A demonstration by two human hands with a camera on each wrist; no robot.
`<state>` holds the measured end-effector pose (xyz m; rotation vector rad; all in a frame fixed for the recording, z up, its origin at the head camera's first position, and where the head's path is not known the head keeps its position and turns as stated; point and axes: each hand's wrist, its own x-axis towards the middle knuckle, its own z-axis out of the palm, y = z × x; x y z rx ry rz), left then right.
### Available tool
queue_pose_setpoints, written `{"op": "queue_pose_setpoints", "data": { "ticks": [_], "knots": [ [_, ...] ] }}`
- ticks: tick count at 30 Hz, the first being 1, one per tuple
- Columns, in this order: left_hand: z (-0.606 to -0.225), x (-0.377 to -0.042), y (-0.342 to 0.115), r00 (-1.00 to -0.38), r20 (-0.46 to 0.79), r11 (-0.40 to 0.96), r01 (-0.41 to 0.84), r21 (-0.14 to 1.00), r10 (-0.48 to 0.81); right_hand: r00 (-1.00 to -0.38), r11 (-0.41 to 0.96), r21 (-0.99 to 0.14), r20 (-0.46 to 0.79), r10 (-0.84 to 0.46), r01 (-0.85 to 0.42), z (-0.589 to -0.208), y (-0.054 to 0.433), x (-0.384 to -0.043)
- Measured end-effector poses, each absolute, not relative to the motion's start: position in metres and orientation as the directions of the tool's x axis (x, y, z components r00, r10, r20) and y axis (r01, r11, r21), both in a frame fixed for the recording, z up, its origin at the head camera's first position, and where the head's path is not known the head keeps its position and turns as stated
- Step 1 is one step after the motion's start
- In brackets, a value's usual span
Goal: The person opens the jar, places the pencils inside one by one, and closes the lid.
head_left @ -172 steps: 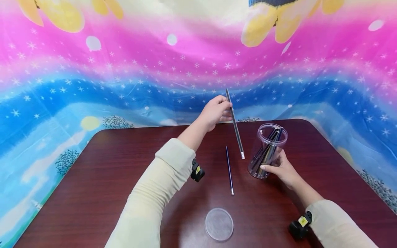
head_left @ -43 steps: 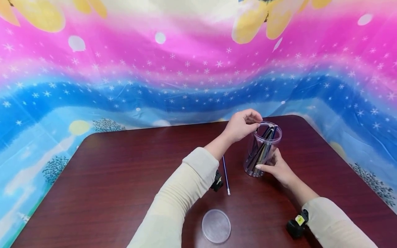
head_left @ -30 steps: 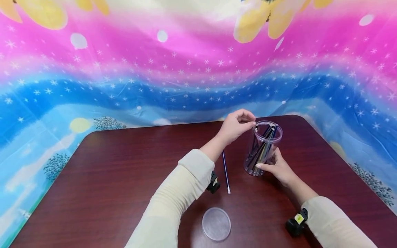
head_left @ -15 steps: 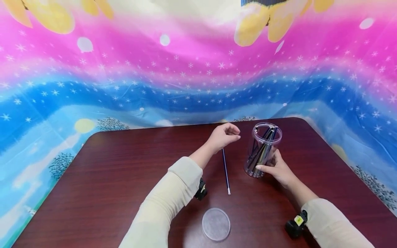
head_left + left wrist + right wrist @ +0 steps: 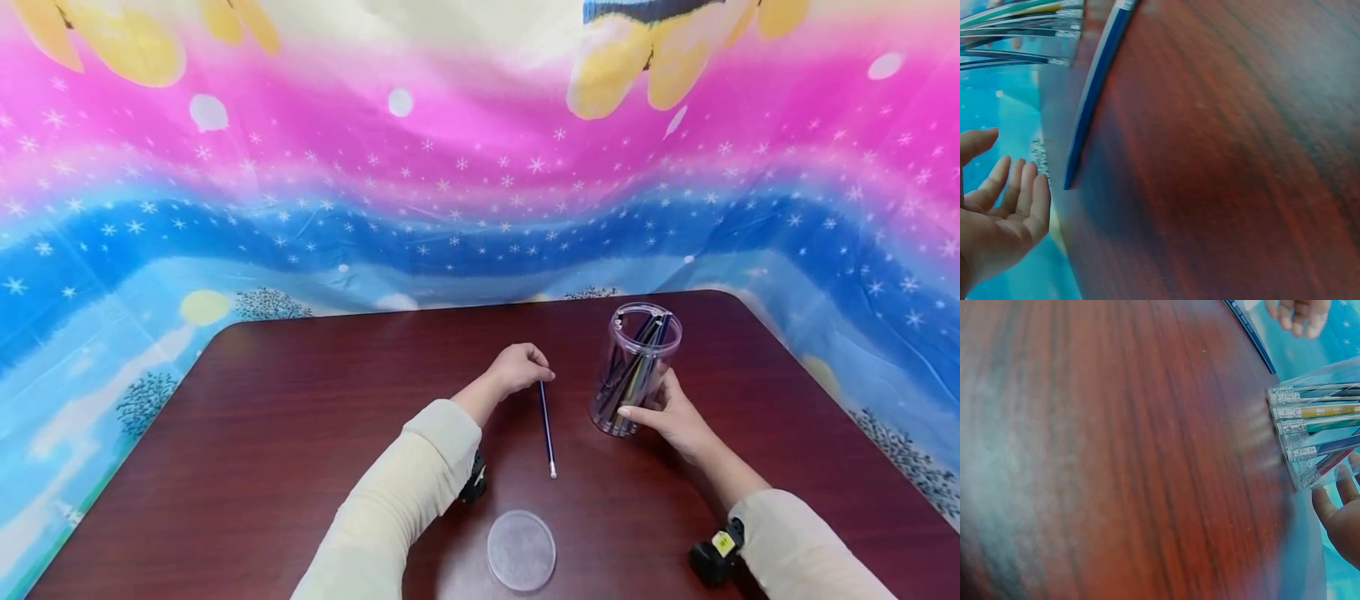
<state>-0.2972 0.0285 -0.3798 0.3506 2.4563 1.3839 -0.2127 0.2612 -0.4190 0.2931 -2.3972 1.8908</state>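
A dark blue pencil (image 5: 547, 429) with a white eraser end lies on the table, its eraser towards me. My left hand (image 5: 517, 368) hovers at the pencil's far end, overlapping it in the head view. In the left wrist view, the thumb and fingers of this hand (image 5: 1007, 215) are spread apart with nothing between them, beside the blue pencil (image 5: 1093, 94). My right hand (image 5: 678, 417) grips the lower right side of a clear plastic jar (image 5: 609, 367), thumb in front. Inside the uncovered jar several pencils stand leaning, eraser ends down in the right wrist view.
A round clear lid (image 5: 522, 551) lies flat near the front of the dark red wooden table (image 5: 300, 417). Behind the table's far edge hangs a colourful printed cloth (image 5: 450, 183). Each wrist wears a small black camera (image 5: 716, 554).
My left hand, which earlier held a dark pencil in the air, lowered it into the jar and let go. It then moved left and down to the blue pencil. The right hand stays on the jar.
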Motion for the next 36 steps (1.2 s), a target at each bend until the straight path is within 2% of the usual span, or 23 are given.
{"op": "queue_pose_setpoints", "data": {
  "ticks": [6,10,19,27,36],
  "knots": [
    [-0.394,-0.296,0.027,-0.934,-0.206,0.550,-0.013,0.835,0.290,-0.981,0.227,-0.956,0.168,-0.102,-0.187,-0.418,0.260,-0.212],
    [-0.404,-0.297,0.028,-0.935,-0.227,0.595,-0.022,0.804,0.273,-0.980,0.227,-0.955,0.173,-0.103,-0.192,-0.419,0.260,-0.212],
    [-0.409,-0.305,0.038,-0.941,-0.223,0.793,0.072,0.605,0.256,-0.977,0.256,-0.944,0.184,-0.110,-0.206,-0.422,0.263,-0.213],
    [-0.406,-0.308,0.045,-0.944,-0.218,0.861,0.109,0.497,0.246,-0.971,0.259,-0.937,0.210,-0.119,-0.234,-0.418,0.266,-0.213],
    [-0.410,-0.310,0.043,-0.933,-0.231,0.891,0.157,0.425,0.274,-0.973,0.238,-0.945,0.203,-0.109,-0.224,-0.418,0.262,-0.213]
  ]
}}
